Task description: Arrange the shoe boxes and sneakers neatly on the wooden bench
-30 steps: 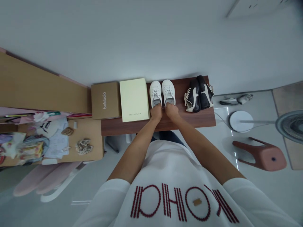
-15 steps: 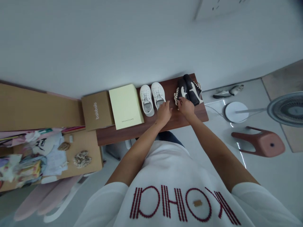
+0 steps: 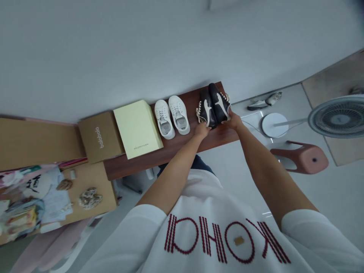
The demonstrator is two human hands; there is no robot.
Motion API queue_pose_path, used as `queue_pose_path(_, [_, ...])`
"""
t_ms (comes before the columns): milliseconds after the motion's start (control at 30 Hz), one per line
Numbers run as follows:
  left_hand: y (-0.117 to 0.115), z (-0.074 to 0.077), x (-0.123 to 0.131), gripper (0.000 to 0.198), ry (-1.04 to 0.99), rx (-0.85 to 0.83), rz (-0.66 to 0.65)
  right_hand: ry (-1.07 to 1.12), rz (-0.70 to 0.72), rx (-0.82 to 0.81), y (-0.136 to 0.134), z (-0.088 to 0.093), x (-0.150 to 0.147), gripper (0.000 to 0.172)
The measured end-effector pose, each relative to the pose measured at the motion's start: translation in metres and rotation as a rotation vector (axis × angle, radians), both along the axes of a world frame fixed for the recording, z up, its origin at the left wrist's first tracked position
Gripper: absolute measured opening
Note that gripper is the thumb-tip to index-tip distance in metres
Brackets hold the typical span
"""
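A pair of dark brown sneakers with cream trim and laces lies on its sides at the right end of the reddish-brown wooden board [image 3: 182, 146]. My left hand [image 3: 202, 129] has its fingers closed at the near end of the left dark sneaker [image 3: 206, 108]. Round the near right end of the right dark sneaker [image 3: 219, 103] my right hand [image 3: 233, 120] is closed. Left of them stands a pair of white sneakers, the left white sneaker [image 3: 164, 118] beside the right white sneaker [image 3: 179, 113], both upright with toes to the wall.
On the board's left part sit a pale yellow box [image 3: 136, 131] and a brown cardboard box [image 3: 99, 138]. A cluttered table [image 3: 105, 189] is at the left. To the right on the floor are a standing fan [image 3: 339, 117], a pink stool [image 3: 311, 157] and another pair of shoes [image 3: 264, 102].
Both dark sneakers now lie closer together and more lined up. My left hand has moved from the white sneakers to the left dark sneaker; my right hand has shifted to the right one.
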State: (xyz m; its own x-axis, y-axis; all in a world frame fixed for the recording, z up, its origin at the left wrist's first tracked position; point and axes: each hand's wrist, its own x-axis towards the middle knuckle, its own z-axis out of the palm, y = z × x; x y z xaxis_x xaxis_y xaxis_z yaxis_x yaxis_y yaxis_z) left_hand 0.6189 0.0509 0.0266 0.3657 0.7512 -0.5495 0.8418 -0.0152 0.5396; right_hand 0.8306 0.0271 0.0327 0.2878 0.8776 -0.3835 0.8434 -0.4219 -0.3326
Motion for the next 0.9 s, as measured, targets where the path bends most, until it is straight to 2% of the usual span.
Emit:
queue_pose_path(100, [0.004,0.004,-0.008,0.032,0.009,0.076,-0.061,-0.054,0.067,0.027,0.003,0.001,-0.003,0.052])
queue_pose_path(233, [0.007,0.019,-0.014,0.033,0.047,0.194,-0.159,-0.147,0.239,0.064,0.005,0.009,-0.011,0.040])
queue_pose_path(433, [0.007,0.037,0.002,0.034,0.106,0.278,-0.267,-0.256,0.380,0.062,0.001,0.019,-0.023,0.027])
queue_pose_path(600, [0.017,0.035,0.009,0.033,0.119,0.313,-0.267,-0.262,0.428,0.039,0.010,0.014,-0.027,0.025])
queue_pose_path(900, [0.026,0.020,0.013,0.032,0.124,0.315,-0.262,-0.298,0.450,-0.014,0.030,-0.004,-0.034,0.028])
